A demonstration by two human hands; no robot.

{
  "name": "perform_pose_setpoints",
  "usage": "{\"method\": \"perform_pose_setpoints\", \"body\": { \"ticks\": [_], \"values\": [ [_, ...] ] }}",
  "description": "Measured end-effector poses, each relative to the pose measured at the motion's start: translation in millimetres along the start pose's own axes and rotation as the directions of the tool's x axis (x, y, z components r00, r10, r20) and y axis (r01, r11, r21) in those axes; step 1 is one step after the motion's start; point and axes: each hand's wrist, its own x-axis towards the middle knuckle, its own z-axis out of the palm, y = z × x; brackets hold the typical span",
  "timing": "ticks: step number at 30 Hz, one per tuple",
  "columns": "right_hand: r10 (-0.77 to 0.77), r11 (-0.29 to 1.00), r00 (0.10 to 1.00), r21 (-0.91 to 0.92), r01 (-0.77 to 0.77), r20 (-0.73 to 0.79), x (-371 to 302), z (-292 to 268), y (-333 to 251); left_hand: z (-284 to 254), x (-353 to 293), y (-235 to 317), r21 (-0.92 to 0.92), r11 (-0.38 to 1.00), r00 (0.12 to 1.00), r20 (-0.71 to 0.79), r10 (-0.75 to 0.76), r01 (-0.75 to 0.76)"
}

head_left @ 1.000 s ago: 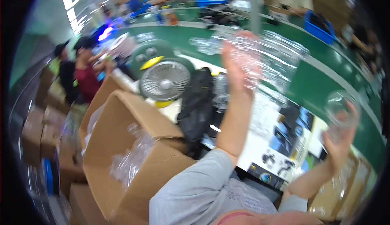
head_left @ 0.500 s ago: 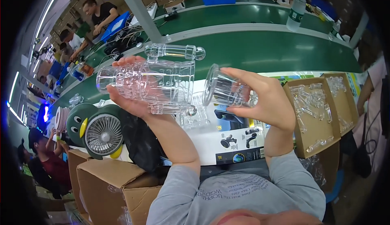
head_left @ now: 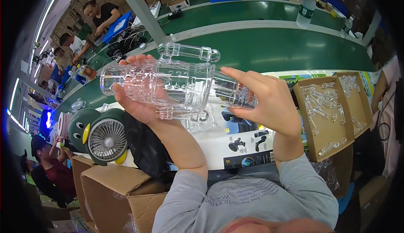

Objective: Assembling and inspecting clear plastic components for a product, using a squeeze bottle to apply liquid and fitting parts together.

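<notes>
My left hand (head_left: 139,102) is wrapped from below round a large clear plastic body (head_left: 181,83), shaped like a ribbed cylinder and lying on its side. Clear tube-like arms stick out along its far and near sides. My right hand (head_left: 265,102) pinches a smaller clear tapered piece (head_left: 229,90) between thumb and fingers. The wide end of that piece meets the right-hand open end of the body; whether it sits inside or just against the rim I cannot tell. Both parts are held above the table.
Cardboard trays (head_left: 328,142) of small clear parts stand at the right. At the left are a green penguin-shaped fan (head_left: 108,138), a black bag (head_left: 145,149) and an open carton (head_left: 105,191). Printed sheets (head_left: 210,149) cover the near table. A water bottle (head_left: 306,8) stands farther back; people work beyond.
The clear tapered piece in my right hand has moved left, from a gap away up to the body's open end. My left hand keeps its hold, the body shifting slightly right.
</notes>
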Motion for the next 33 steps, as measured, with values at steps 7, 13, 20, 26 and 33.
{"method": "perform_pose_setpoints", "body": {
  "ticks": [7, 13, 20, 26, 33],
  "values": [
    [-0.020, 1.000, 1.000, -0.003, 0.019, -0.015, 1, 1, -3, -1, 0, 3, -0.001, 1.000, 1.000, -0.004, -0.020, 0.020],
    [-0.043, 0.998, 0.999, 0.050, 0.043, -0.004, 1, 2, -4, -3, -1, 4, 0.066, 0.998, 1.000, 0.007, -0.006, 0.006],
    [-0.031, 0.999, 0.999, 0.042, 0.032, -0.030, 5, 3, -4, 3, 0, -4, 0.097, 0.995, 1.000, 0.014, 0.027, -0.028],
    [-0.074, 0.992, 0.996, 0.099, 0.078, -0.045, 22, 20, 7, 11, -3, 9, 0.206, 0.975, 0.993, 0.102, 0.064, -0.084],
    [-0.051, 0.944, 0.976, 0.329, -0.021, 0.210, 9, 9, 5, 33, -25, 14, 0.290, 0.941, 0.963, 0.253, 0.098, -0.172]
  ]
}}
